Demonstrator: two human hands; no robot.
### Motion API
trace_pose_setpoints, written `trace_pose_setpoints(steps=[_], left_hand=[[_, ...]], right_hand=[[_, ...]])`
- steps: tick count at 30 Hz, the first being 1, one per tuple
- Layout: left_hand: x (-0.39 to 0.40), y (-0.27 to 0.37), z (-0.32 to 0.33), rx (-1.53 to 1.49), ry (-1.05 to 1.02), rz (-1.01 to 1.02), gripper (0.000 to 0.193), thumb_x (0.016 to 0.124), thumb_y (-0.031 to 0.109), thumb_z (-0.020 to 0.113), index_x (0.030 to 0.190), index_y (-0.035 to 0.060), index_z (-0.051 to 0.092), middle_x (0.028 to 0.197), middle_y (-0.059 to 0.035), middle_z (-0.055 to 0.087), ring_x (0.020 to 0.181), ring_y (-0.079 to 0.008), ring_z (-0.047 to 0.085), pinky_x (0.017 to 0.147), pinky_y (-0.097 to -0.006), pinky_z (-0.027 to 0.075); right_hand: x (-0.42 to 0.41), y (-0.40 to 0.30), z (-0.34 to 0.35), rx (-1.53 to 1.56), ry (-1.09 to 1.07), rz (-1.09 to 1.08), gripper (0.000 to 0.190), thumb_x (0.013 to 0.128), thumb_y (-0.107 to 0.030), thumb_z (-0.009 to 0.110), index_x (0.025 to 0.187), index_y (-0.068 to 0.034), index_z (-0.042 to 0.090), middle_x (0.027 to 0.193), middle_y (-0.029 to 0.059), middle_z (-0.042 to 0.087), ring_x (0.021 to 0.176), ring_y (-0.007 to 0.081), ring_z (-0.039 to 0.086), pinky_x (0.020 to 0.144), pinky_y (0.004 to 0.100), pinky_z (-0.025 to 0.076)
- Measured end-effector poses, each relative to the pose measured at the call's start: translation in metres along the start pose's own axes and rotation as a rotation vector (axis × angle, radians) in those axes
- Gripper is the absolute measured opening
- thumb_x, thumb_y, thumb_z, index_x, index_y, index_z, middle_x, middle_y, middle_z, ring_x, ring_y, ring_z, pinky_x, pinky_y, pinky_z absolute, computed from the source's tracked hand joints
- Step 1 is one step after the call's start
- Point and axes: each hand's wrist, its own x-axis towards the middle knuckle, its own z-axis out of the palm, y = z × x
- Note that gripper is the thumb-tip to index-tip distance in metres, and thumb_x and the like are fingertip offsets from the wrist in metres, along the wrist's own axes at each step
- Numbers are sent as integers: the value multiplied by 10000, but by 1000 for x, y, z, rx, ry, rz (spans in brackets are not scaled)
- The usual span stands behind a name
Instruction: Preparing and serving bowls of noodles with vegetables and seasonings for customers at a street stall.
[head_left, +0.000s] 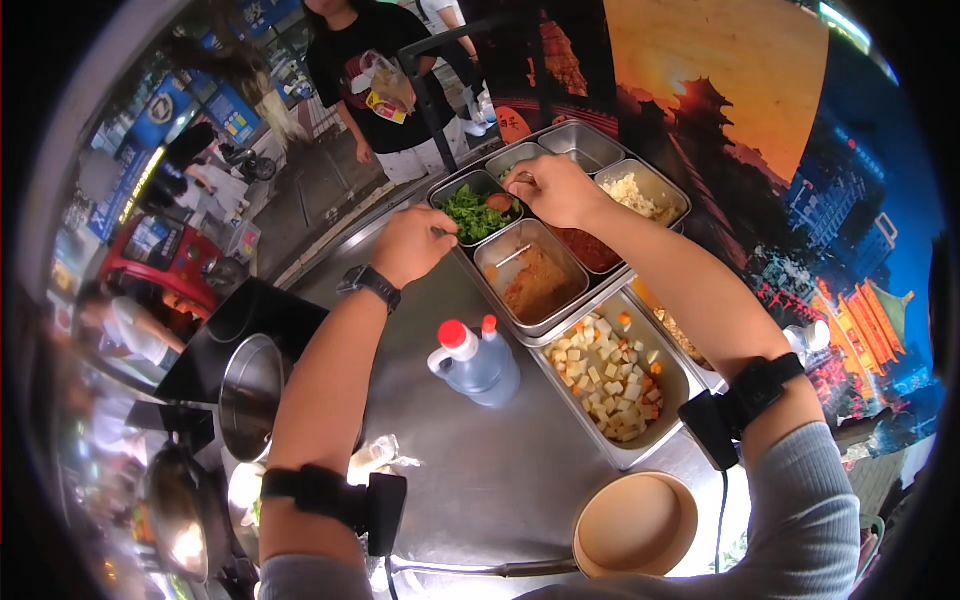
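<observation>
My left hand (414, 244) is at the near left edge of the steel pan of chopped green herbs (469, 211), its fingers curled; whether they grip the rim or anything else cannot be made out. My right hand (559, 191) is over the far right side of the herbs, fingers bent around something small that is mostly hidden. A reddish-brown rounded piece (499, 202) lies at the herbs' right edge. Nearer me are a pan of orange-brown powder (536, 281) and, partly under my right forearm, one of red sauce (589, 247).
Chopped garlic (637, 196) fills a pan at right. A large tray holds diced potatoes (607, 375). A plastic jug with red caps (480, 367) stands mid-counter. A round tan bowl (636, 525) is near me, steel pans (251, 397) at left. A person (382, 90) stands across the counter.
</observation>
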Motion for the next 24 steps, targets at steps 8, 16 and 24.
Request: trace_pose_setpoints(steps=[8,16,24], left_hand=[[46,8,27,101,-304,130,156,651,115,655,771,37,716,817,-181,657,777,-320,636,692,-373,505],[15,34,2,261,96,261,61,722,67,602,762,39,639,784,-154,628,736,-366,619,682,-447,498],[-181,67,-154,297,362,231,148,778,125,671,839,46,561,833,-110,566,746,-338,591,639,-407,483]], right_hand=[[-2,14,-15,141,32,19,150,855,-95,623,966,-15,683,826,149,690,744,211,672,709,304,508],[-14,-20,-31,221,176,30,148,854,-116,618,955,-33,689,860,174,687,829,276,687,737,335,523],[-34,-182,-50,368,-50,-364,217,913,-210,600,1049,-69,694,886,59,711,701,110,617,619,280,491]])
